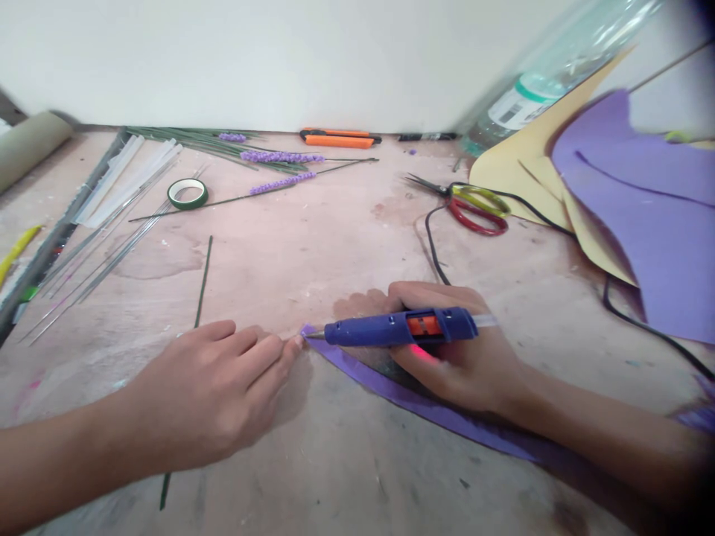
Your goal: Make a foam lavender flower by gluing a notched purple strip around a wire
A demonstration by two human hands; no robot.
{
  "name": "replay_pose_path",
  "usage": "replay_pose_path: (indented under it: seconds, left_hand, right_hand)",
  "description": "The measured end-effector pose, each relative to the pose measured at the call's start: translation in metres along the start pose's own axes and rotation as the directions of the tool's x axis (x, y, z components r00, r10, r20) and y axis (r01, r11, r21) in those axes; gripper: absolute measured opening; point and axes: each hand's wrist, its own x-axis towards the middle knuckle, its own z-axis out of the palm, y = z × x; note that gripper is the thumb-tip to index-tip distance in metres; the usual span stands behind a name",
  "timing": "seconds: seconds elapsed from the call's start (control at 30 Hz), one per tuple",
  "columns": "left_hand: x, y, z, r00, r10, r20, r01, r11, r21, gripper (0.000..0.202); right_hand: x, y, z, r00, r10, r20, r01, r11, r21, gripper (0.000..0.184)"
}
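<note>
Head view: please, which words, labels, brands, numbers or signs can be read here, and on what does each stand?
No text can be read.
Label on the clear bottle: dark, barcode-like block, too blurred to read.
Blue glue gun: no legible marking.

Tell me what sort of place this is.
Probably a craft worktable, though the wider room isn't shown. The right hand holds a glue gun at the tip of a purple strip, with scissors and purple-tipped stems lying farther back.
</note>
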Motion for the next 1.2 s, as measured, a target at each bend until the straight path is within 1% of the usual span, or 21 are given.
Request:
replay_pose_path:
  seconds: [0.1,0.23,0.3,0.5,0.67,0.83,0.97,1.2]
  left_hand:
    - [-0.0006,0.0001,-0.0006,1.000,0.002,0.005,-0.002,1.000,-0.002,0.030]
    - [0.0004,-0.0005,-0.0007,1.000,0.000,0.011,0.000,1.000,-0.003,0.029]
    - [0.0009,-0.0007,-0.0008,1.000,0.000,0.013,0.000,1.000,-0.007,0.029]
    - [0.0005,-0.0001,-0.0001,1.000,-0.006,-0.019,0.006,1.000,-0.011,0.028]
    - [-0.0001,-0.0002,0.0022,1.000,-0.008,-0.027,0.008,1.000,-0.004,0.028]
    - [0.0005,-0.0001,0.0022,0.998,-0.012,-0.062,0.011,1.000,-0.007,0.028]
    - [0.0021,-0.0002,0.0012,0.999,-0.015,-0.033,0.014,1.000,-0.019,0.028]
    - [0.0024,0.0004,0.0018,0.999,-0.012,-0.030,0.012,1.000,-0.014,0.028]
  right_hand:
    - [0.0005,-0.0013,-0.0014,1.000,-0.015,-0.009,0.015,1.000,0.005,0.014]
    - [0.0009,-0.0027,-0.0029,1.000,0.012,0.024,-0.012,1.000,0.002,0.016]
    - [0.0004,-0.0017,-0.0026,1.000,0.002,0.010,-0.002,1.000,0.005,0.016]
    - [-0.0018,0.0024,-0.0013,0.999,-0.031,-0.006,0.031,0.999,0.010,0.014]
    - [-0.0027,0.0022,-0.0023,1.000,-0.019,-0.003,0.020,1.000,0.006,0.013]
    - [-0.0023,0.0014,-0.0028,1.000,-0.003,0.007,0.003,1.000,0.011,0.014]
    - [-0.0020,0.0010,-0.0023,1.000,-0.012,0.002,0.012,1.000,0.023,0.013]
    - [-0.0033,0.0026,-0.0030,1.000,-0.023,0.004,0.023,1.000,0.018,0.013]
